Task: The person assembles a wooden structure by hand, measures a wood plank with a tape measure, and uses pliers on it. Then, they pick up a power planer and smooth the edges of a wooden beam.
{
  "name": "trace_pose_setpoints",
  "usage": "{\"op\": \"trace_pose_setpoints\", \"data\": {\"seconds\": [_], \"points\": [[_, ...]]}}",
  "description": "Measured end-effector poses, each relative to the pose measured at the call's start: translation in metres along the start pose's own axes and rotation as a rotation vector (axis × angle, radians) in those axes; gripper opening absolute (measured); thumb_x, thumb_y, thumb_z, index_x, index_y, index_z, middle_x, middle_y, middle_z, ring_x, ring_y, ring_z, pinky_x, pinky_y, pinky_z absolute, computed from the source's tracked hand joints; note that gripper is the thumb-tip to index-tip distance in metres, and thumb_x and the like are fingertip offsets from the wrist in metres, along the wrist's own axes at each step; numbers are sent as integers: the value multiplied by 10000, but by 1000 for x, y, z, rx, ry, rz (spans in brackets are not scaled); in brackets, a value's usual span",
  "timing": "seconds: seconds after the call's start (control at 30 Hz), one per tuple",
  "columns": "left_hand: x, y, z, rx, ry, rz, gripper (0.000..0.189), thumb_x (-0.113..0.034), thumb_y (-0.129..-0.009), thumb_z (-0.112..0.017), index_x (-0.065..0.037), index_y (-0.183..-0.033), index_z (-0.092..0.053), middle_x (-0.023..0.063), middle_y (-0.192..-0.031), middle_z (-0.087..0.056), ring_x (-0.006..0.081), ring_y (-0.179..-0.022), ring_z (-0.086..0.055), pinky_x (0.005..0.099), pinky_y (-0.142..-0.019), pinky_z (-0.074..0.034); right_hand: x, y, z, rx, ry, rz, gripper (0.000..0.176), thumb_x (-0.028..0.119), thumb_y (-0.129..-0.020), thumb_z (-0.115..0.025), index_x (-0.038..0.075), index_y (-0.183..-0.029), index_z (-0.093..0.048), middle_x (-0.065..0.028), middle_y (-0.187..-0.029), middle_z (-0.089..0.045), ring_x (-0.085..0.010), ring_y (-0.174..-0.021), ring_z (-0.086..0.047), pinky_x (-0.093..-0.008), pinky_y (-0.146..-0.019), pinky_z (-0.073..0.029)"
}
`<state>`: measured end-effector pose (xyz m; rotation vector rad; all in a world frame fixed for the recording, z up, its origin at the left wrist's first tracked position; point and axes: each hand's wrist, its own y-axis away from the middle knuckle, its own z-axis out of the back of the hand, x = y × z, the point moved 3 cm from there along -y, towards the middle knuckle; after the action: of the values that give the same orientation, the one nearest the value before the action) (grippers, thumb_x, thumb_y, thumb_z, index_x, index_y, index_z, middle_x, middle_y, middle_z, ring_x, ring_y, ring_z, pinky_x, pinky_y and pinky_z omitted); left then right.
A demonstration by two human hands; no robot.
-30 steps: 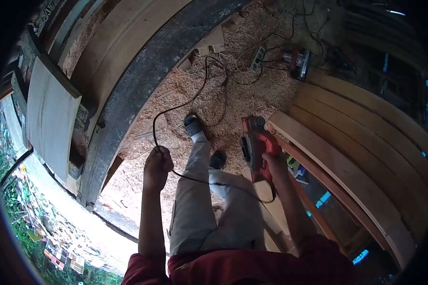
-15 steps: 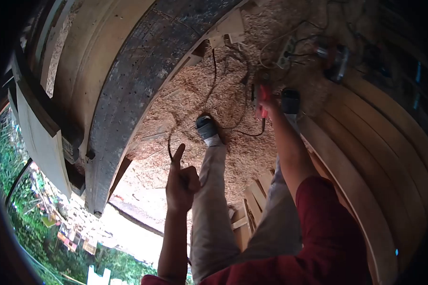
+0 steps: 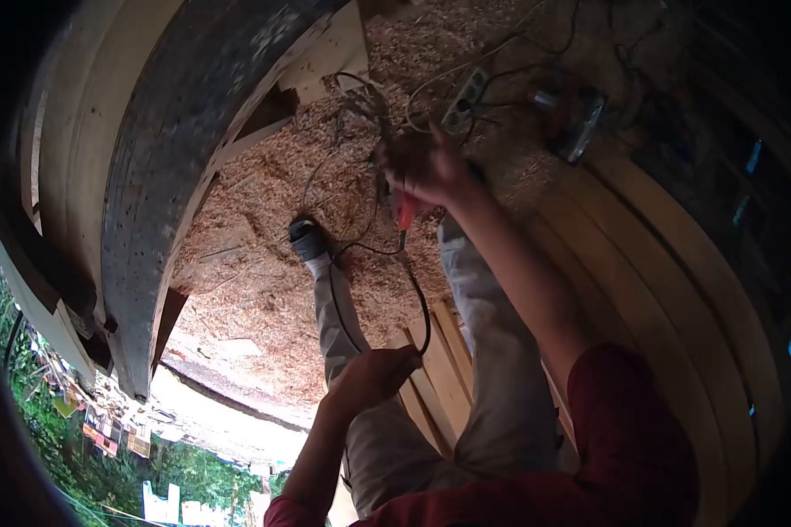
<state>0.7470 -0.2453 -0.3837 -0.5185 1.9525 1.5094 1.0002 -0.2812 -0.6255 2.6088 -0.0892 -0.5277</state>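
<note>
My right hand (image 3: 431,171) is wrapped around a red corded power tool (image 3: 404,211), held out in front of me above the shavings. Its red end points back toward me; the far end is dark and partly hidden by my fingers. A black cord (image 3: 425,307) leaves the tool's red end and curves down to my left hand (image 3: 380,376). That hand is closed on the cord, over my thighs and well below the tool.
Wood shavings (image 3: 246,211) cover the ground. A long dark timber (image 3: 176,140) curves along the left, and pale planks (image 3: 659,246) lie on the right. Beyond my right hand are a power strip (image 3: 468,98), tangled cables and another tool (image 3: 580,127).
My left hand, earlier raised with its index finger extended, has come lower and closed on the cord. The right hand has brought the power tool leftward, and the view has shifted.
</note>
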Motion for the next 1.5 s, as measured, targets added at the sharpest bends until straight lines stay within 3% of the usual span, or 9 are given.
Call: {"op": "trace_pose_setpoints", "data": {"seconds": [0.07,0.3,0.4,0.6,0.77,0.93,1.07,1.17,1.5], "points": [[20,10,-4,-85,-112,-18,231,-195,-1051,-488,-42,-1127,-644,218,-857,-662,436,-855,-666,512,-755,-527,71,-3,-17,-220,47,228,706,623,-1022,-509,-59,-1191,-586,-229,-1089,-653,-284,-752,-664,-416,-699,-509],[165,64,57,-552,-435,333,203,-94,-1008,-441,-33,-914,-610,176,-860,-640,399,-905,-617,523,-804,-466,203,44,-140,-621,609,539,211,239,-1073,-552,33,-1103,-581,-95,-852,-640,-156,-605,-526,-339,-638,-444],[219,62,69,-441,-747,523,235,-154,-1042,-448,-60,-939,-637,151,-900,-681,373,-1016,-649,548,-1083,-423,281,79,-104,-721,824,529,114,155,-1071,-547,43,-1047,-552,-66,-800,-579,-143,-569,-452,-329,-574,-416],[261,36,95,-554,-1000,863,268,-214,-1059,-459,-75,-1003,-681,124,-1087,-726,321,-1068,-694,572,-1159,-378,331,154,-95,-969,919,1006,101,118,-1041,-562,32,-990,-544,-44,-754,-480,-144,-549,-420,-305,-477,-367],[294,81,110,-531,-927,1219,296,-274,-1101,-417,-93,-1094,-652,126,-1119,-735,321,-1127,-699,623,-1158,-356,312,181,-68,-1115,920,898,231,275,-1021,-654,60,-1057,-576,-15,-740,-469,-125,-550,-420,-289,-441,-308],[319,75,114,-641,-650,754,274,-249,-1101,-419,-26,-1111,-578,264,-909,-725,466,-903,-706,567,-772,-531,214,141,-32,-1143,1431,570,373,441,-1000,-685,98,-1128,-619,-5,-689,-466,-114,-565,-461,-287,-470,-347],[204,-20,108,-830,-352,514,251,-209,-1069,-493,-93,-1264,-601,232,-1053,-733,439,-998,-702,515,-805,-542,186,99,94,-1044,2349,417,419,438,-1044,-583,36,-1141,-651,-122,-829,-661,-263,-759,-655,-424,-713,-510],[162,-86,84,-967,-266,181,280,-112,-1018,-578,-86,-1285,-656,166,-1149,-740,364,-1054,-715,443,-899,-562,165,74,133,-1093,1892,259,412,414,-1033,-550,34,-1113,-686,-227,-1003,-702,-435,-1009,-674,-553,-889,-504],[113,-184,-18,-645,-217,2,229,-96,-983,-579,-81,-1204,-635,168,-991,-707,387,-929,-674,497,-870,-476,174,40,180,-1279,2064,167,426,413,-1011,-602,12,-1115,-698,-208,-965,-720,-381,-872,-698,-495,-796,-527]]}}
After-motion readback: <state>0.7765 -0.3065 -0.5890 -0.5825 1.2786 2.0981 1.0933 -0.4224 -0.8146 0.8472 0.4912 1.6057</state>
